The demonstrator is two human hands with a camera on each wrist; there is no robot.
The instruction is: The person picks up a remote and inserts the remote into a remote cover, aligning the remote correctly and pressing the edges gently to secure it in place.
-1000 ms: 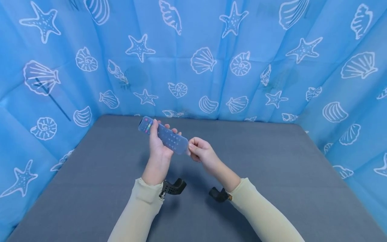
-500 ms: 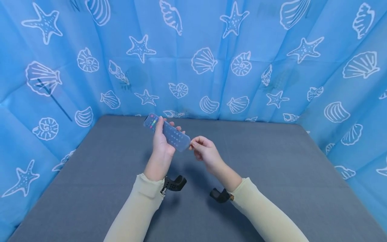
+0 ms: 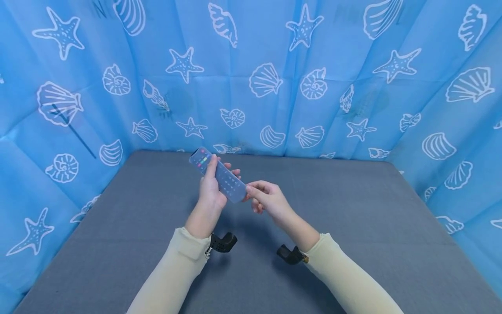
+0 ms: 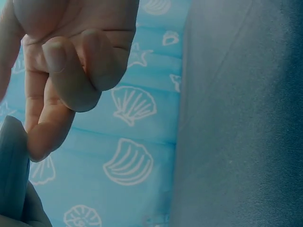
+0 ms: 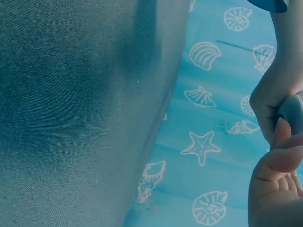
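Note:
My left hand (image 3: 210, 185) grips a dark remote control (image 3: 231, 183), thumb across its face and fingertips round the far edge. A hazy, translucent cover seems to lie over the remote, and its upper left end looks black. Coloured buttons sit near that end. At the lower right end, my right hand (image 3: 266, 196) pinches the corner between thumb and index finger. In the left wrist view, a finger of the right hand (image 4: 90, 61) touches the tip of the remote (image 4: 13, 165). The right wrist view shows the remote (image 5: 293, 111) only partly, beyond the right hand (image 5: 274, 184).
Both hands are above a grey cloth-covered table (image 3: 353, 209). A blue curtain (image 3: 243, 96) with white shells and starfish surrounds its back and sides. Black wrist mounts (image 3: 223, 242) stick out from both pale sleeves (image 3: 168, 270).
The remote and left hand have shifted slightly right, and the remote slopes more steeply. My right hand stays at the remote's lower end, its lower fingers a little looser.

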